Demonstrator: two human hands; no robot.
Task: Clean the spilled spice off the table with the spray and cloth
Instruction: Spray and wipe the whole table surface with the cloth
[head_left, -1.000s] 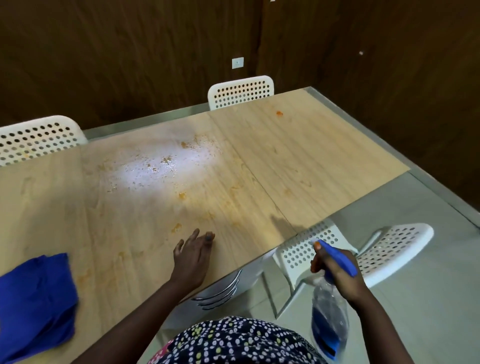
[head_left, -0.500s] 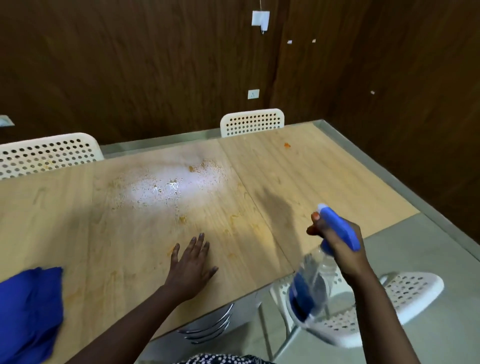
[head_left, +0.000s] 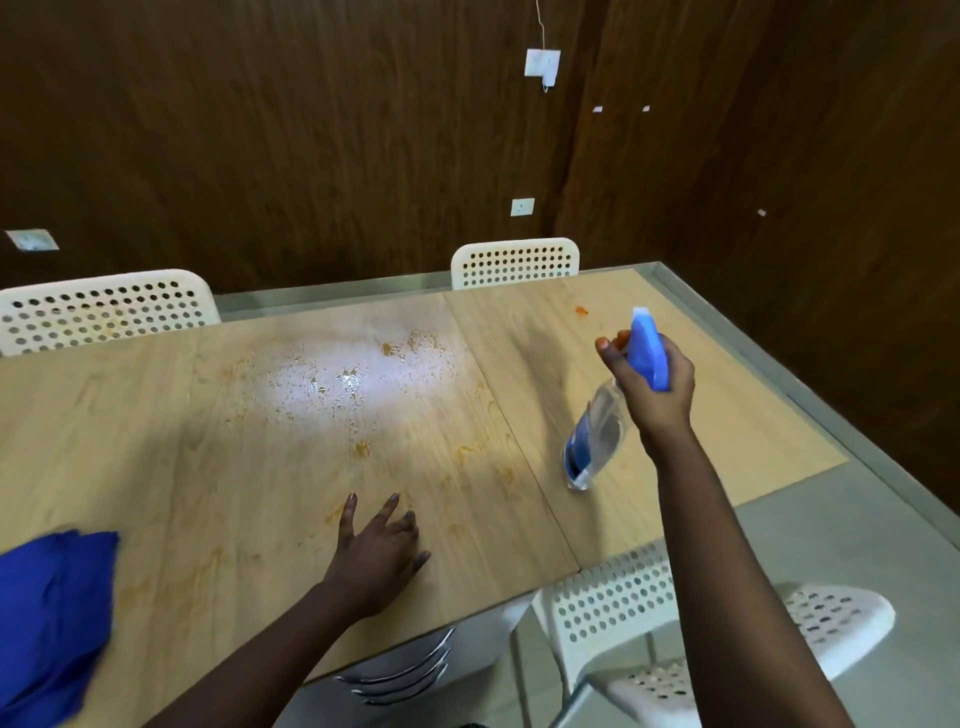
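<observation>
1. Spilled spice (head_left: 363, 384) is scattered across the wooden table (head_left: 156, 441) — orange, wet mid-table.
2. Spray bottle (head_left: 597, 436) is gripped by the right hand (head_left: 657, 389), above the table.
3. The left hand (head_left: 379, 551) is laid flat, fingers spread — holding nothing.
4. Blue cloth (head_left: 52, 613) is lying at the table's left edge.

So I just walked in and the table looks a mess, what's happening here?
A person is cleaning spilled spice off the wooden table. Their right hand holds a spray bottle tilted above the table. A wet, droplet-covered patch sits further back, with orange spice smears around it. The left hand rests flat on the tabletop. The blue cloth lies untouched at the near left edge.
</observation>
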